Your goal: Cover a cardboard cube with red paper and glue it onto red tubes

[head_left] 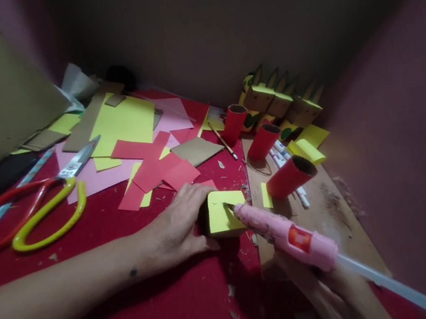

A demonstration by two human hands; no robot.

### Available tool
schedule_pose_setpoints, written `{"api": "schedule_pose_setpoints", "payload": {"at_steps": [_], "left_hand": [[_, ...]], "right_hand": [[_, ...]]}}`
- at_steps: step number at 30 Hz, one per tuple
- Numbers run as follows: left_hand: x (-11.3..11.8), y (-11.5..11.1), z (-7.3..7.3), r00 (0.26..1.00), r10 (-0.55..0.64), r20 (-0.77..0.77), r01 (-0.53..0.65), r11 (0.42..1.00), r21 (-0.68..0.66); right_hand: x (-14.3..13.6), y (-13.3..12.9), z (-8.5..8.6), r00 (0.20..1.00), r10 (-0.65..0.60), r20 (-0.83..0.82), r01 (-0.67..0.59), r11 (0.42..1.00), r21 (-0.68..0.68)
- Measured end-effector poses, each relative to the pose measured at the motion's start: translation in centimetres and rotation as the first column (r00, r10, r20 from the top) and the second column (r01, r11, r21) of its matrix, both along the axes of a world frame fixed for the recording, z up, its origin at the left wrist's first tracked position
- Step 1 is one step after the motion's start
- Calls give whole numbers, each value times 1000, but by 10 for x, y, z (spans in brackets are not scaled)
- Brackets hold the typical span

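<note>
One box (222, 214), its top yellow, sits on the red desk (160, 306). The left hand (178, 223) pinches it at its left side, thumb near, fingers far. The right hand (322, 288) is closed around one pink glue gun (285, 232), its fingers partly hidden; the single nozzle points at the yellow top, though whether it touches I cannot tell. One glue stick (395, 281) juts from the gun's back. Three red tubes (290, 176) form a row, two on one board (330, 216). One pair of scissors (70, 173) and one pencil (223, 140) lie leftward.
</note>
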State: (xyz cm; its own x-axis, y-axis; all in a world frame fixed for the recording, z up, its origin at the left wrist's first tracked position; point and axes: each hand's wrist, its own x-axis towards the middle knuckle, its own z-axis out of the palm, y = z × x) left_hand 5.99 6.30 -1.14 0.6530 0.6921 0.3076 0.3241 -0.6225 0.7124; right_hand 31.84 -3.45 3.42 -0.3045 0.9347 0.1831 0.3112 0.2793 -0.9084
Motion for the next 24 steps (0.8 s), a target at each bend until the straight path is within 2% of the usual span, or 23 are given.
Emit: {"api": "schedule_pose_setpoints", "payload": {"at_steps": [5, 11, 20, 24], "left_hand": [[2, -1, -4, 999, 29, 34, -30, 999, 25], [1, -2, -1, 999, 30, 16, -30, 1000, 1], [-1, 3, -10, 999, -10, 32, 8, 999, 50], [0, 2, -8, 999, -5, 33, 4, 1000, 26]], "right_hand": [[0, 3, 2, 999, -29, -22, 29, 999, -30], [2, 7, 5, 999, -12, -32, 8, 994, -112], [49, 27, -3, 996, 90, 9, -85, 965, -248], [54, 27, -4, 995, 104, -6, -102, 965, -241]]}}
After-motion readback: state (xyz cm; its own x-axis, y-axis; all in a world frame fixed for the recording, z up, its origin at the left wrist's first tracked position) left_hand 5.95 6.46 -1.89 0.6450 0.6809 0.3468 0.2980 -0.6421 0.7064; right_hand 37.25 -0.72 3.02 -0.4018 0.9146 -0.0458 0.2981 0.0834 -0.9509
